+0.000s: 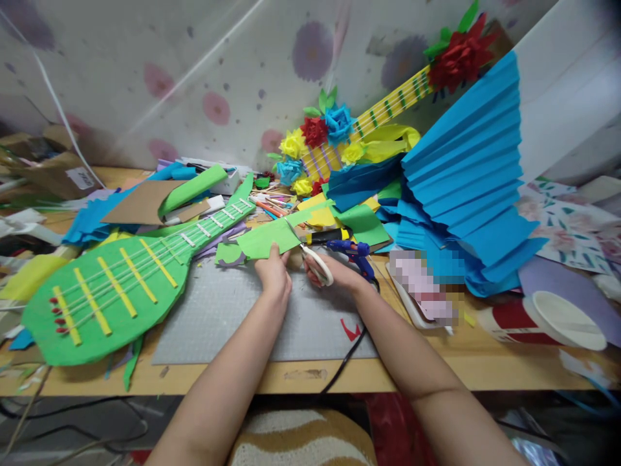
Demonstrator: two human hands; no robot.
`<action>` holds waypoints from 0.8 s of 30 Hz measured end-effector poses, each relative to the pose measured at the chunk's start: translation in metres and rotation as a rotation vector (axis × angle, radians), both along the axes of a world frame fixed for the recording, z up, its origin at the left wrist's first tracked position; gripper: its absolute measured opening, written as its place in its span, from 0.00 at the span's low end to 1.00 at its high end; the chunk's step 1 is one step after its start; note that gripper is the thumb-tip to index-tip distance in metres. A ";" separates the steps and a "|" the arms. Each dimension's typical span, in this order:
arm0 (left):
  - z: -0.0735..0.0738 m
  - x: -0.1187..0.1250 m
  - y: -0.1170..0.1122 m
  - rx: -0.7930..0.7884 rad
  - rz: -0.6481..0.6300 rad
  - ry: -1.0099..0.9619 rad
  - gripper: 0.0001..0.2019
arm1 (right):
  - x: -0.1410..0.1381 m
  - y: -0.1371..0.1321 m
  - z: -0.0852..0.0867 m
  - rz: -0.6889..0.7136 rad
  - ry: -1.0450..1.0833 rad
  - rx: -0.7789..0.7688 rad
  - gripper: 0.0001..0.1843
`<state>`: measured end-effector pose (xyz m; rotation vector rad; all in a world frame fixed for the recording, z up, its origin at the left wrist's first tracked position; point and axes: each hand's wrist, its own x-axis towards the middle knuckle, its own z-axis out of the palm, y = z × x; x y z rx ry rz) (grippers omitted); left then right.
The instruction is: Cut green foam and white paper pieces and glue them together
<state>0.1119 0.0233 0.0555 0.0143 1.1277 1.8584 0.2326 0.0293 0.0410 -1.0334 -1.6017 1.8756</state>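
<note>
Near the middle of the table, my left hand (pixel 274 275) pinches the lower edge of a green sheet of paper (pixel 266 238), thumb on top. My right hand (pixel 327 268) grips a pair of scissors with white handles (pixel 320 264). The scissor blades meet the right end of the green paper, next to my left fingers. Both hands are over a grey cutting mat (pixel 223 317). Just beyond my right hand lie a blue glue gun (pixel 353 251) and a black and yellow tool (pixel 326 236).
A green paper lute-like instrument (pixel 111 285) lies at left. A yellow paper guitar (pixel 388 110) with paper flowers leans on the back wall. Pleated blue paper (pixel 470 175) stands at right, near a paper cup (pixel 538 320). A black cable (pixel 347 362) crosses the front edge. Scraps crowd the back.
</note>
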 end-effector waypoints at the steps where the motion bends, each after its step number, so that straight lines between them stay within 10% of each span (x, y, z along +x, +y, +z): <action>1: 0.000 0.000 0.000 -0.003 0.006 -0.002 0.14 | 0.000 0.000 -0.001 -0.007 0.002 -0.005 0.28; 24: 0.005 0.000 0.000 -0.040 -0.037 -0.020 0.14 | -0.004 -0.002 0.002 -0.015 -0.042 0.016 0.27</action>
